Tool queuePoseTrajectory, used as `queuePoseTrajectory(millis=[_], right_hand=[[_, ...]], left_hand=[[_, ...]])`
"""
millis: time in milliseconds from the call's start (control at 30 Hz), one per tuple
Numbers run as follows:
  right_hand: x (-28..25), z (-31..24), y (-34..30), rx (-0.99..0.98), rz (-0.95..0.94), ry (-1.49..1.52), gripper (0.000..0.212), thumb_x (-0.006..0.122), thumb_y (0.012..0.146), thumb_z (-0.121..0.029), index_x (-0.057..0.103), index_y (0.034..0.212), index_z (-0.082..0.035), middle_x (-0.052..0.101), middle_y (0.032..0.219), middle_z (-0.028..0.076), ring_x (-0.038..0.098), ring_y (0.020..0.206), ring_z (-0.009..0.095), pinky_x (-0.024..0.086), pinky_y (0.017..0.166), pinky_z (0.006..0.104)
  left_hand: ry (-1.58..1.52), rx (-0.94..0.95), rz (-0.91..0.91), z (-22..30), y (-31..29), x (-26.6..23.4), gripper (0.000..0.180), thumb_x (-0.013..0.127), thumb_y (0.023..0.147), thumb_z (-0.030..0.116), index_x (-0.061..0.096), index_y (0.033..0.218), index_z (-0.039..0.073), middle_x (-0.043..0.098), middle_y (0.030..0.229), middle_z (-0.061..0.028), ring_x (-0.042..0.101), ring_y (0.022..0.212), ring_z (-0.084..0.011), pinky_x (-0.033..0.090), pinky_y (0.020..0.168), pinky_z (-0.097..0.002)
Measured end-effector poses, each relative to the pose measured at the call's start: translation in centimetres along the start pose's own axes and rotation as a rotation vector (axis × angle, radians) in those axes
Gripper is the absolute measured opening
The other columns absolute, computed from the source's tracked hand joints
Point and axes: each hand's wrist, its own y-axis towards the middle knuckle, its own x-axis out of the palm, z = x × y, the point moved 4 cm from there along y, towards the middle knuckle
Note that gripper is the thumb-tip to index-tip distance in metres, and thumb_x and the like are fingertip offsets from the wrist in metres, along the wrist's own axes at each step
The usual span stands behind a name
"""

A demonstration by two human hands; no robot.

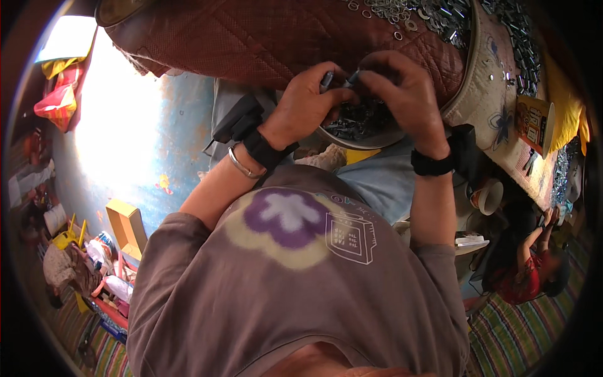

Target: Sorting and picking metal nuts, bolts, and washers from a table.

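Small grey cylindrical metal piece held in left grip, closed around it; slim grey metal piece pinched just beside by right grip. Dark metal parts contained in round pale-rimmed bowl below both grips. Maroon quilted cloth spread beyond, strewn with flat silver ring washers and short shiny metal pieces.

White light glares across a worn blue surface, perhaps the floor, off the left corner of the brown quilted cover. Multicoloured striped matting lies well apart from the cover's right edge.
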Motion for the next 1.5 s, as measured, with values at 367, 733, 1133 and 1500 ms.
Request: queuePoseTrajectory(millis=[367,733,1133,1500], right_hand=[[-2.4,0.5,1.7,-0.151,0.199,-0.322,0.022,0.066,0.079,-0.014,0.062,0.095,0.001,0.065,0.083,0.014,0.064,0.077,0.022,0.048,0.069,0.0335],[-4.4,0.3,3.8,-0.225,0.344,-0.718,0.022,0.064,0.080,-0.016,0.063,0.095,0.000,0.064,0.086,0.016,0.062,0.081,0.029,0.048,0.072,0.0365],[1.5,-1.3,0.8,0.065,-0.045,0.004,0.013,0.063,0.081,-0.005,0.061,0.091,0.003,0.063,0.078,0.004,0.060,0.070,0.008,0.048,0.063,0.0214],[2.3,-1.9,4.7,0.019,0.001,-0.173,0.019,0.064,0.082,-0.013,0.061,0.093,0.002,0.062,0.075,0.002,0.056,0.069,0.007,0.045,0.061,0.0239]], left_hand=[[0.002,-0.025,0.052,-0.4,0.0,-0.4,0.013,0.063,0.086,0.008,0.056,0.096,0.003,0.053,0.064,0.0010,0.048,0.052,-0.0044,0.037,0.045,-0.0199],[0.022,0.011,0.071,-0.1,0.2,-0.7,0.016,0.060,0.088,0.010,0.055,0.101,0.002,0.059,0.071,0.0001,0.044,0.056,-0.0028,0.035,0.049,-0.0184],[-0.021,0.102,0.080,0.4,-0.3,-0.9,0.010,0.062,0.087,0.008,0.058,0.096,0.004,0.055,0.071,0.0046,0.044,0.059,-0.0016,0.035,0.050,-0.0173],[-0.008,0.132,0.158,0.4,-0.3,-3.3,0.012,0.064,0.085,0.008,0.058,0.095,0.005,0.053,0.072,0.0053,0.045,0.061,-0.0017,0.036,0.052,-0.0185]])
